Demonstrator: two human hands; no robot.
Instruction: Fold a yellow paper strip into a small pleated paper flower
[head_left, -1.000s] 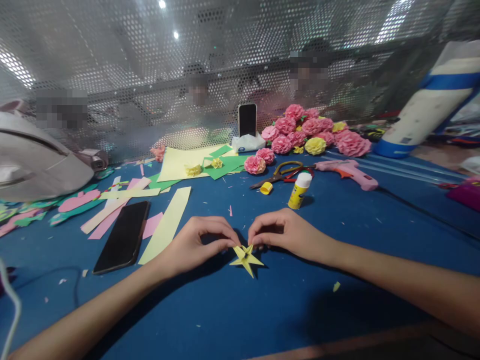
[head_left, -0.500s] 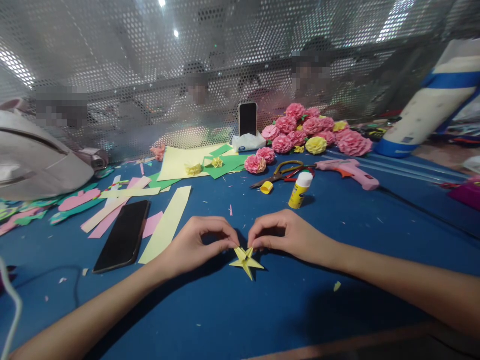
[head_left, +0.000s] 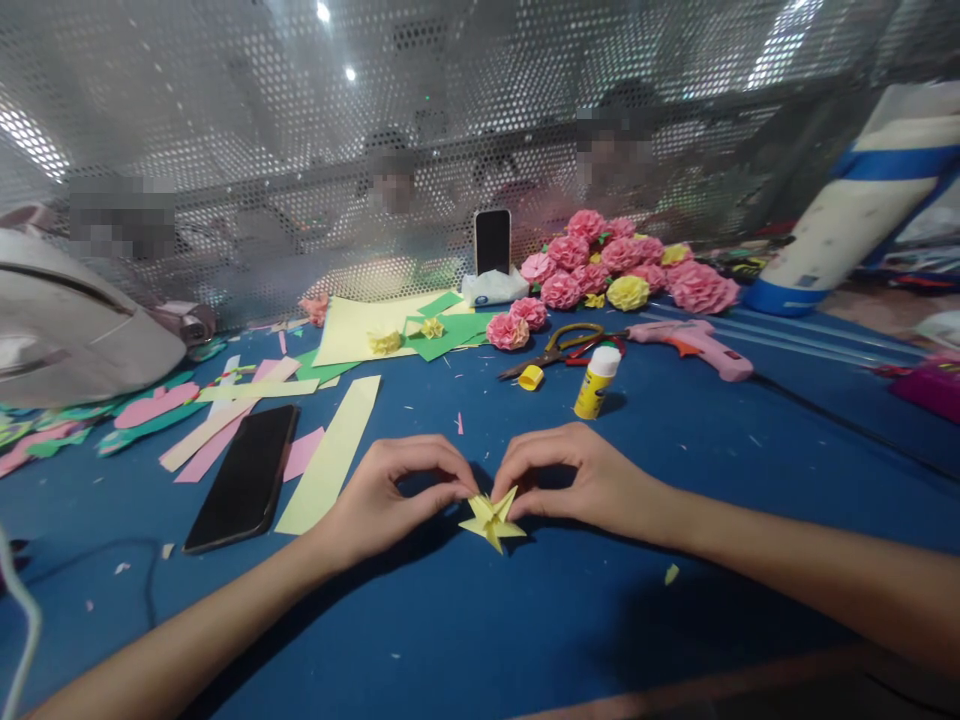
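Observation:
A folded pale yellow paper star point(head_left: 493, 524) with pointed arms is held low over the blue table. My left hand point(head_left: 411, 490) pinches its upper left point between thumb and fingertips. At the star's upper right, my right hand point(head_left: 564, 478) is closed around another point, which partly covers the fingertips; the thumb lies just behind it. Beyond the right hand a yellow glue stick point(head_left: 596, 384) with a white end stands upright, its yellow cap point(head_left: 530, 378) lying nearby. A pale yellow paper strip point(head_left: 330, 455) lies beside my left hand.
A black phone point(head_left: 244, 478) and pink paper strips lie left. Pink and yellow paper flowers point(head_left: 592, 265) are heaped at the back. Scissors point(head_left: 562, 350) and a pink glue gun point(head_left: 697, 343) with a trailing cord lie right. A propped phone point(head_left: 493, 240) faces me.
My right fingers have shifted slightly behind the star's upper right point, which now shows more fully. The star has tilted a little. My left hand keeps its pinch.

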